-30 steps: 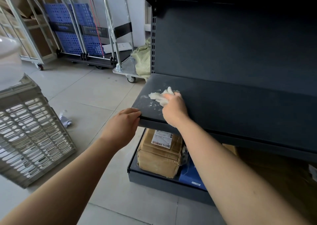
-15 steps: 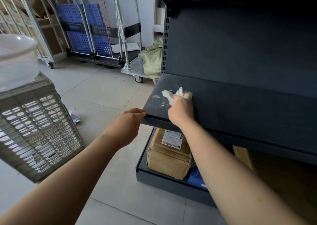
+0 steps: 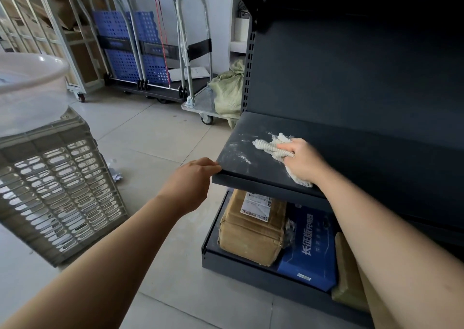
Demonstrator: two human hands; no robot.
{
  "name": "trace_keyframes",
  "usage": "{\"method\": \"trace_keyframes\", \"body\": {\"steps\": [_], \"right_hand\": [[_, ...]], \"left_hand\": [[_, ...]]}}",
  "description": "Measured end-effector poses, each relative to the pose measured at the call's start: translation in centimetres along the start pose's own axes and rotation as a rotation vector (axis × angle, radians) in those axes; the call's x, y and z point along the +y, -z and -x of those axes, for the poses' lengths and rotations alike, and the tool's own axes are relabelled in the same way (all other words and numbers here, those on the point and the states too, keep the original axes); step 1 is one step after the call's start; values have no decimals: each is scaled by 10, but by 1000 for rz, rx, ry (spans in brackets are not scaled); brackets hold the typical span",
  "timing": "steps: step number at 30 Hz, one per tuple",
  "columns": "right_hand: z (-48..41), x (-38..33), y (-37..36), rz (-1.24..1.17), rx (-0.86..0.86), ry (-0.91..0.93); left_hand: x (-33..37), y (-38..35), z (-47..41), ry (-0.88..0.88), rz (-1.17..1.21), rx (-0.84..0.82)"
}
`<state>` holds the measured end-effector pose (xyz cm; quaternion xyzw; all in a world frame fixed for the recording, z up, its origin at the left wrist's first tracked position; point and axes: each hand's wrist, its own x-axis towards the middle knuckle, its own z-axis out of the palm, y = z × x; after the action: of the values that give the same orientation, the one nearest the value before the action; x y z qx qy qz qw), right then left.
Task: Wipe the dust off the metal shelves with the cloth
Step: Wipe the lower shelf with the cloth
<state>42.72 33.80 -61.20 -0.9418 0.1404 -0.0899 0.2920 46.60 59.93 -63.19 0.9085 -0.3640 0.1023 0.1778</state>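
Head view: right hand presses cloth on shelf; left hand grips corner.

The shelf was dark grey (streaked white with dust), the cloth off-white, one box blue, the crate pale grey.

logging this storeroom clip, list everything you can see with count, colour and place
metal shelf: 1, dark grey, right, streaked with dust at its left end
cloth: 1, off-white, on the shelf under the right hand
parcel: 1, brown, bottom shelf
box: 1, blue, right of the parcel
crate: 1, grey, on the floor at left
basin: 1, white, on the crate
trolleys: several, silver frames with blue panels, back wall
sack: 1, pale green, on a flat cart
left hand: 1, gripping the shelf's front corner
right hand: 1, pressing the cloth
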Motion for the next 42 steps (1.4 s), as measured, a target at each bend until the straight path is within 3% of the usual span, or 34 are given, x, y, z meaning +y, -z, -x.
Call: {"method": "trace_keyframes", "body": {"steps": [3, 7, 14, 21, 24, 26, 29, 31, 37, 42], "right_hand": [[4, 2, 8, 6, 32, 142], [15, 4, 7, 25, -132, 254], [-12, -27, -27, 79, -196, 386], [-69, -61, -55, 67, -172, 307], [-76, -52, -36, -112, 108, 241], [-79, -26, -10, -196, 261, 73], [-83, 26, 13, 17, 237, -187], [-80, 38, 7, 173, 181, -256], [-94, -22, -46, 45, 65, -43], [-99, -72, -65, -220, -36, 114]], "left_hand": [[3, -4, 1, 15, -12, 33], [3, -7, 0, 23, 1, 80], [5, -5, -3, 39, 15, 114], [-4, 1, -10, 22, 18, 39], [-4, 1, -15, -3, 23, 17], [-4, 1, -22, -34, 33, 7], [-6, -4, -38, -67, 53, 3], [-7, -8, -45, -72, 67, 1], [-14, -14, -46, -93, 119, 9], [-16, -12, -48, -99, 130, -10]]}}
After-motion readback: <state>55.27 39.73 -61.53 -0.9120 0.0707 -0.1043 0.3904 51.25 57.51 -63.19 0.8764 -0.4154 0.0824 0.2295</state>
